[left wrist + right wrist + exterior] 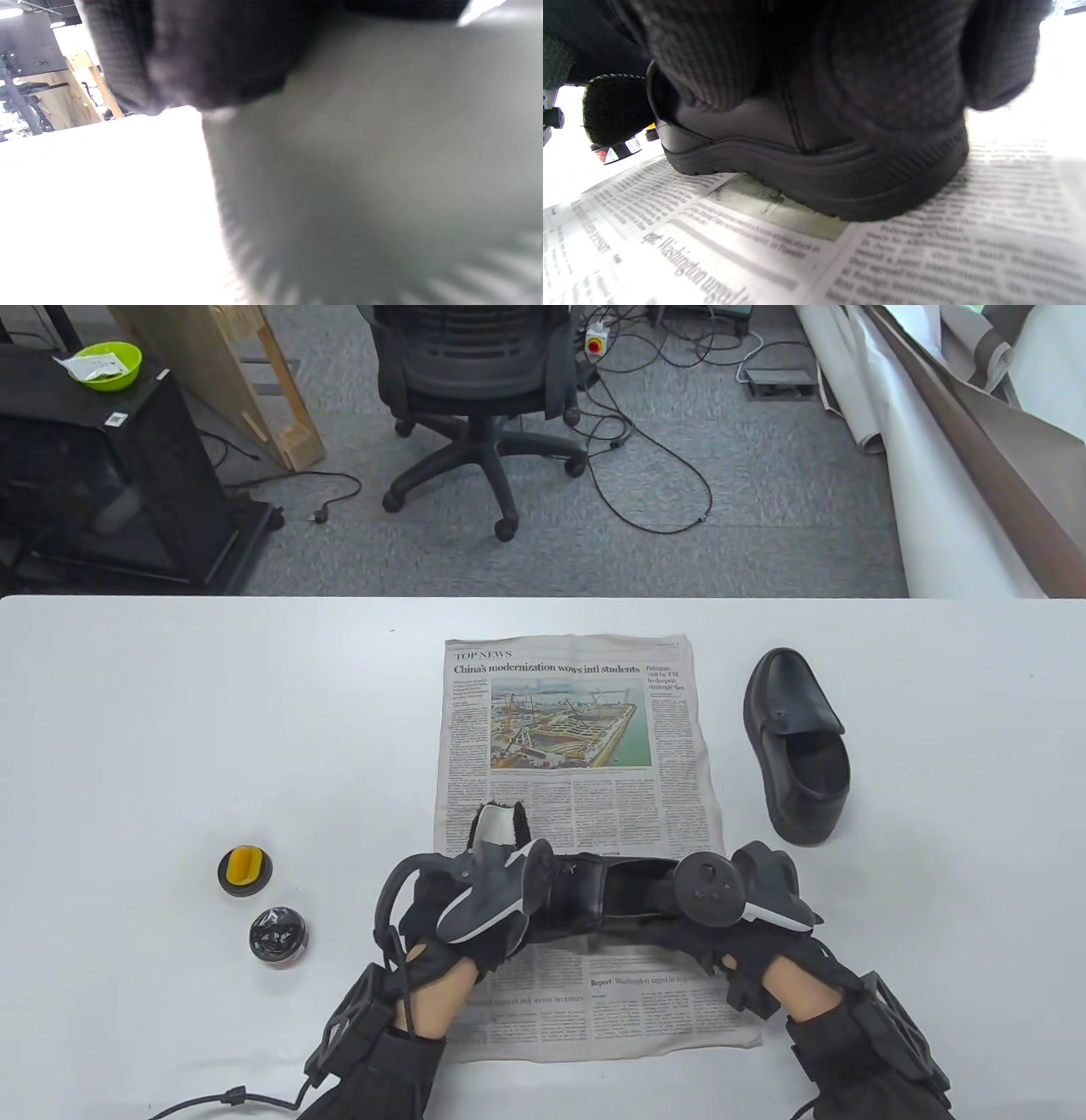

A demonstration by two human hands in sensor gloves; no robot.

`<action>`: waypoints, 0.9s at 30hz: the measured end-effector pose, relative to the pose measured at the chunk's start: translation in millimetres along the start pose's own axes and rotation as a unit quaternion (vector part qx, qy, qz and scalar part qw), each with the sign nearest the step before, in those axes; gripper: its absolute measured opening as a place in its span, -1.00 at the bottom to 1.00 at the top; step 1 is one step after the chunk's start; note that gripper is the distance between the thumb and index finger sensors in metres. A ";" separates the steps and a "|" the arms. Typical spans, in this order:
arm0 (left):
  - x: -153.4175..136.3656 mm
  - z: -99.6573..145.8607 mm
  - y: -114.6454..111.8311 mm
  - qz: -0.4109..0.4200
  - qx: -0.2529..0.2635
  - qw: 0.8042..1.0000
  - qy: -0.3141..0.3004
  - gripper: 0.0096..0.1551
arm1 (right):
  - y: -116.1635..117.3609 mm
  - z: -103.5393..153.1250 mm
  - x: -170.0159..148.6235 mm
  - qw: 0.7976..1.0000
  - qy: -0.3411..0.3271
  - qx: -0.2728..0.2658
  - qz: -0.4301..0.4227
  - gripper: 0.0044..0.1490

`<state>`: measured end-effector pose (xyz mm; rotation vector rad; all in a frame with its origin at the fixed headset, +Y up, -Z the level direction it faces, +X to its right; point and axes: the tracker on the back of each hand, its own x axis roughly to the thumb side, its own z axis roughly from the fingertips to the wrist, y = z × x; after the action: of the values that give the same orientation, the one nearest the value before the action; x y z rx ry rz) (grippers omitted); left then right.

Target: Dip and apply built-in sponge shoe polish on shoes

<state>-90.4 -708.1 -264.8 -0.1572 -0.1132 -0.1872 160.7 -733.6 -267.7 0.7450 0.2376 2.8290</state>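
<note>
On the white surface (170, 712), far left: a yellow-centred sponge lid (243, 869) and, just beside it, an open polish tin (277, 935). Centre: a newspaper (577, 729) carrying a black shoe (624, 891) on its side across the sheet's near part. The left hand (475, 899) covers the shoe's toe end, finger posture indiscernible; the right hand (721, 899) grips the heel, fingers (891, 63) wrapped over the heel. Right: a second black shoe (797, 746) stands upright beside the newspaper.
</note>
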 end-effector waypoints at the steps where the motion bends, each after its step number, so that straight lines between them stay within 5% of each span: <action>1: -2.7 0.4 0.6 -0.023 -0.006 1.000 0.008 -0.37 | 0.0 0.0 0.0 1.000 0.000 0.000 0.001 -0.48; 11: -25.4 -1.0 3.1 -0.053 -0.001 0.996 0.066 -0.39 | 0.1 -0.3 0.0 1.000 -0.004 0.002 0.001 -0.48; 14: -17.0 4.7 8.8 -0.039 0.046 0.998 0.010 -0.40 | 0.1 -0.6 -0.4 1.000 -0.005 0.003 -0.002 -0.48; 20: 21.8 17.1 14.5 0.139 0.081 0.977 -0.141 -0.39 | 0.1 -0.7 -0.9 1.000 -0.006 0.004 -0.005 -0.48; 27: 44.2 20.7 10.5 0.128 0.100 0.976 -0.144 -0.39 | 0.2 -0.1 -0.5 1.000 -0.001 0.002 -0.001 -0.48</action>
<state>-47.2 -702.3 -240.4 0.0031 -0.3971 0.1057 161.1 -733.9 -267.9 0.7489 0.2422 2.8263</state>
